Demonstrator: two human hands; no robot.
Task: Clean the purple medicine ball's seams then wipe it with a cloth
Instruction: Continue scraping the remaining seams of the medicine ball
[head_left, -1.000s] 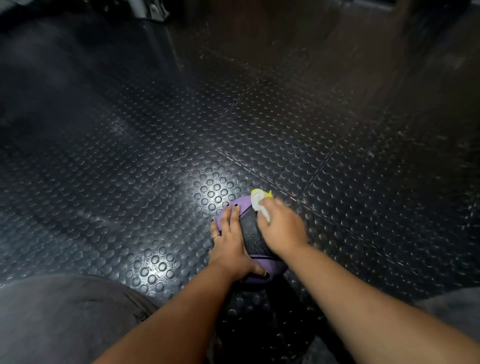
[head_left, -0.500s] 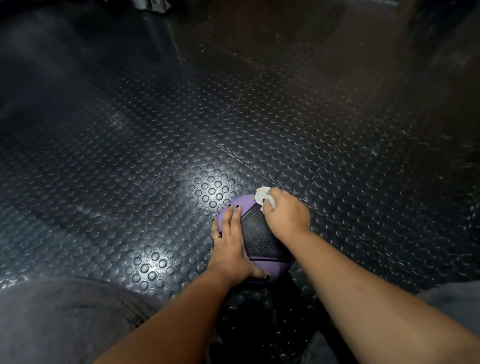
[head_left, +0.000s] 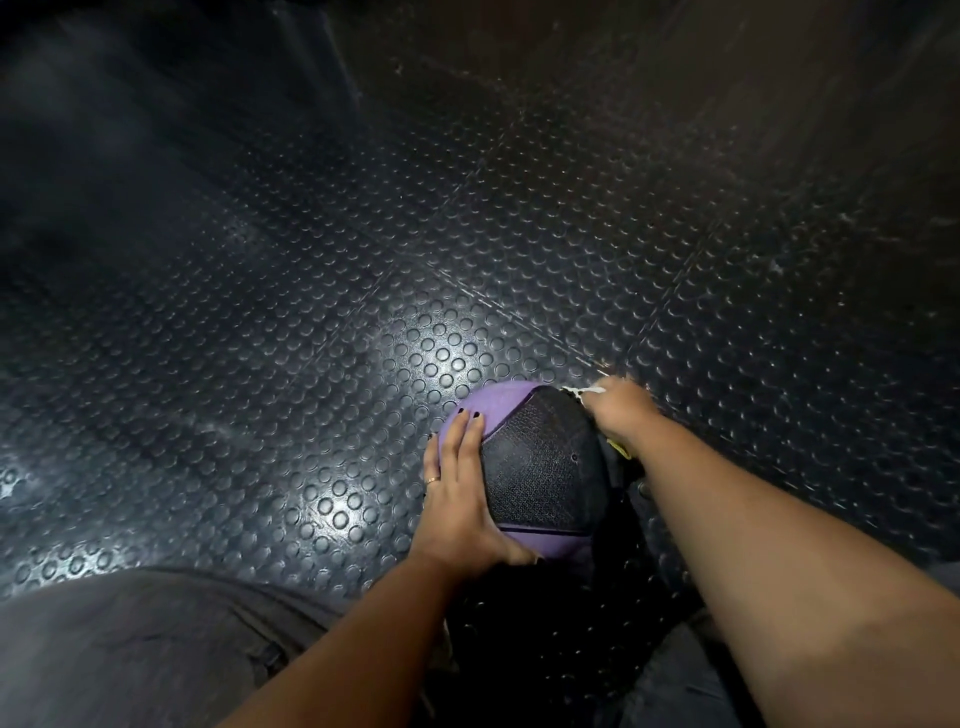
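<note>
The purple medicine ball (head_left: 498, 402) with a black textured panel sits on the floor between my knees. My left hand (head_left: 457, 488) lies flat on its left side, fingers straight, thumb under the near edge. My right hand (head_left: 618, 410) is at the ball's far right edge, gripping a small white and yellow tool (head_left: 589, 391). A white tip shows beyond the fingers and a yellow bit shows below the wrist. Most of the tool is hidden in the fist, so I cannot tell what it is.
Black rubber floor tiles (head_left: 415, 249) with raised round studs stretch all around. My grey-clad knees (head_left: 130, 649) fill the lower left, and the lower right corner. A dark wall or panel rises at the far right.
My right hand has slid from the top of the ball's black panel to its far right edge, taking the tool along. The ball has turned a little. The left hand stays in place.
</note>
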